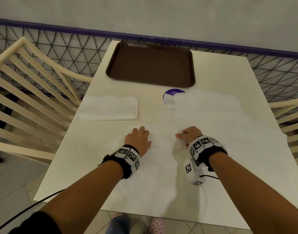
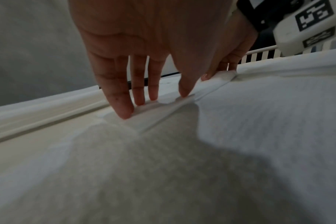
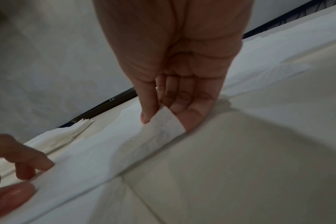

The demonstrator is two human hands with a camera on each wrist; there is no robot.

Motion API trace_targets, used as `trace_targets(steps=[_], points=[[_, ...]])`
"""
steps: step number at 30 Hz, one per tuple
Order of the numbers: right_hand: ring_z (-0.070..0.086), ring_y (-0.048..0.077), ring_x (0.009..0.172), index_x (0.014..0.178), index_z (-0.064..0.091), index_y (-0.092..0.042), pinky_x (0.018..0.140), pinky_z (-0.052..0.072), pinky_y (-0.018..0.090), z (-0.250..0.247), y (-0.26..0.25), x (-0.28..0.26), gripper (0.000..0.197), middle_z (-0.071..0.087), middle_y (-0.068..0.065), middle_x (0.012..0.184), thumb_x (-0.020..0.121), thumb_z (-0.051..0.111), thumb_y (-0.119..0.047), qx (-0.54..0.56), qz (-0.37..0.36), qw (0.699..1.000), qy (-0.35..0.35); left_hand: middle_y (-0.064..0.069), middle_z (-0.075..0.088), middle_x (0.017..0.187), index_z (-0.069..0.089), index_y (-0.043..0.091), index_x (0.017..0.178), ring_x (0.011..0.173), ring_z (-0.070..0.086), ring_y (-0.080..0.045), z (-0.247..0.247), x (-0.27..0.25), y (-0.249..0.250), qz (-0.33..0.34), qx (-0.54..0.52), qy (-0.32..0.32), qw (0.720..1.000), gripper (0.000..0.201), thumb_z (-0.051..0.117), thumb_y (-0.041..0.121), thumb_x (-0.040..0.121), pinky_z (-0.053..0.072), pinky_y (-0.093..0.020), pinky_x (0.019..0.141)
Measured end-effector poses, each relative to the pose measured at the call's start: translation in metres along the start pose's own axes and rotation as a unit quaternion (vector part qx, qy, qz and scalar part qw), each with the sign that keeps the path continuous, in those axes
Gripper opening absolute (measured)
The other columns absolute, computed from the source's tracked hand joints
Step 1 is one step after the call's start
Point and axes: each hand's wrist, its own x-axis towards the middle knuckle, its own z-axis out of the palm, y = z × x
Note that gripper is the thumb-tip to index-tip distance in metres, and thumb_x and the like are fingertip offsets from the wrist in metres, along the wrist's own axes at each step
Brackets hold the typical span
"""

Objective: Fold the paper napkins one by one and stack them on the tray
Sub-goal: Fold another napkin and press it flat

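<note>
A white paper napkin (image 1: 150,159) lies spread out on the table in front of me. My left hand (image 1: 138,130) presses its far left corner flat with straight fingers (image 2: 125,110). My right hand (image 1: 180,135) pinches the napkin's far right edge (image 3: 163,122) between thumb and fingers and lifts it slightly. The brown tray (image 1: 151,65) sits at the far side of the table with nothing on it. A stack of folded napkins (image 1: 109,108) lies at the left. A pile of larger unfolded napkins (image 1: 207,107) lies at the right.
A round purple sticker (image 1: 170,96) is on the table (image 1: 74,166), partly under the unfolded pile. Cream slatted chairs stand at the left (image 1: 26,85) and right (image 1: 293,119). A black mesh railing (image 1: 68,48) runs behind the table.
</note>
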Motion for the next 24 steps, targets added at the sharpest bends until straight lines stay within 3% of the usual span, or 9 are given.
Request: trace_targets(steps=[3,5,7,9,11,13,15,16,24], points=[[0.047,0.021,0.057,0.054,0.041,-0.011,0.050,0.034,0.022,-0.001,-0.001,-0.005,0.043,0.046,0.006,0.057,0.087,0.062,-0.029,-0.012,-0.006,1.000,0.002,-0.005,0.030,0.140,0.031,0.010,0.136,0.123,0.036,-0.024,0.001,-0.004,0.004,-0.014,-0.011,-0.006,1.000,0.057,0.033,0.050,0.096,0.044,-0.030,0.082],[0.061,0.031,0.088,0.089,0.060,-0.003,0.072,0.048,0.029,-0.001,-0.004,-0.013,0.024,0.062,0.014,0.084,0.089,0.060,-0.027,-0.002,-0.032,0.999,0.023,-0.004,0.030,0.139,0.031,0.010,0.135,0.122,0.037,-0.024,0.002,-0.005,0.006,-0.025,-0.010,0.002,1.000,0.061,0.034,0.054,0.094,0.044,-0.029,0.079],[0.054,0.033,0.114,0.127,0.046,-0.005,0.092,0.043,0.034,0.002,-0.005,-0.024,0.042,0.054,0.016,0.113,0.091,0.056,-0.024,0.015,-0.065,0.996,0.064,-0.004,0.031,0.138,0.031,0.011,0.135,0.121,0.037,-0.023,0.003,-0.005,0.006,-0.028,-0.005,0.012,1.000,0.061,0.034,0.055,0.093,0.042,-0.029,0.077],[0.044,0.031,0.124,0.141,0.032,-0.008,0.103,0.038,0.034,0.012,-0.006,-0.044,0.052,0.039,0.017,0.135,0.094,0.051,-0.022,-0.063,-0.134,0.982,0.117,-0.004,0.031,0.138,0.031,0.011,0.135,0.121,0.037,-0.023,0.003,-0.006,0.006,-0.029,-0.005,0.020,0.999,0.061,0.034,0.055,0.093,0.041,-0.029,0.076],[0.050,0.030,0.124,0.136,0.045,-0.005,0.104,0.041,0.035,0.030,-0.007,-0.061,0.055,0.044,0.018,0.139,0.086,0.063,-0.020,-0.192,-0.240,0.932,0.192,-0.004,0.031,0.138,0.031,0.011,0.135,0.122,0.037,-0.023,0.004,-0.006,0.006,-0.028,-0.005,0.025,0.999,0.061,0.034,0.055,0.093,0.042,-0.030,0.078],[0.049,0.032,0.128,0.130,0.052,0.000,0.108,0.037,0.038,0.049,-0.008,-0.076,0.054,0.045,0.019,0.141,0.082,0.067,-0.019,-0.258,-0.309,0.899,0.175,-0.004,0.031,0.138,0.032,0.011,0.135,0.121,0.037,-0.023,0.005,-0.006,0.007,-0.030,-0.007,0.032,0.999,0.061,0.034,0.056,0.093,0.044,-0.030,0.080],[0.012,0.027,0.146,0.146,0.021,-0.001,0.119,0.007,0.036,0.067,-0.006,-0.085,0.051,0.010,0.014,0.157,0.100,0.034,-0.018,-0.300,-0.309,0.900,0.065,-0.004,0.032,0.137,0.032,0.011,0.135,0.121,0.038,-0.023,0.006,-0.007,0.008,-0.034,-0.002,0.039,0.999,0.062,0.034,0.057,0.092,0.044,-0.030,0.079],[0.000,0.024,0.147,0.149,0.010,-0.003,0.119,-0.001,0.035,0.072,-0.006,-0.088,0.050,-0.001,0.012,0.158,0.102,0.022,-0.017,-0.305,-0.289,0.907,0.021,-0.004,0.032,0.138,0.032,0.012,0.135,0.120,0.039,-0.023,0.006,-0.008,0.008,-0.035,0.002,0.041,0.999,0.063,0.034,0.057,0.092,0.044,-0.029,0.078],[-0.004,0.020,0.148,0.149,-0.002,-0.004,0.120,0.000,0.032,0.062,0.010,-0.083,0.051,-0.010,0.010,0.158,0.103,0.013,-0.019,-0.328,-0.235,0.914,-0.031,-0.005,0.031,0.138,0.032,0.011,0.135,0.120,0.038,-0.022,0.009,-0.008,0.009,-0.035,0.005,0.052,0.998,0.062,0.032,0.056,0.093,0.042,-0.029,0.077]])
